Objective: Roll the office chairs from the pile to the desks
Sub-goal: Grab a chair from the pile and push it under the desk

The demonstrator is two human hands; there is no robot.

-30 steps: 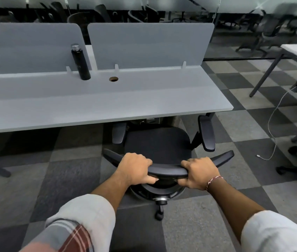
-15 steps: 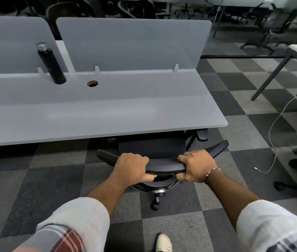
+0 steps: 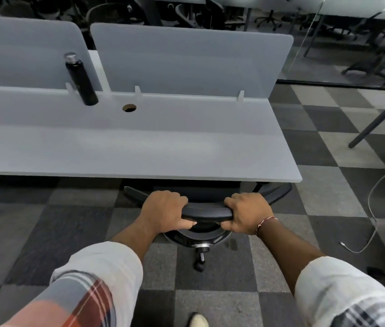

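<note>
L hand (image 3: 166, 212) & R hand (image 3: 248, 213) apart, both clamped on chair (image 3: 206, 211) backrest top; seat tucked under counter (image 3: 139, 147); bottle (image 3: 81, 79) on counter.

Black chair (image 3: 206, 210), pale grey desk (image 3: 139, 147), black bottle (image 3: 81, 81), grey-and-black checkered carpet (image 3: 316, 119), plaid sleeves (image 3: 87, 300).

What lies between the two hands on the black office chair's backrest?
Only a bare stretch of black backrest between left hand and right hand, in the head view.
</note>
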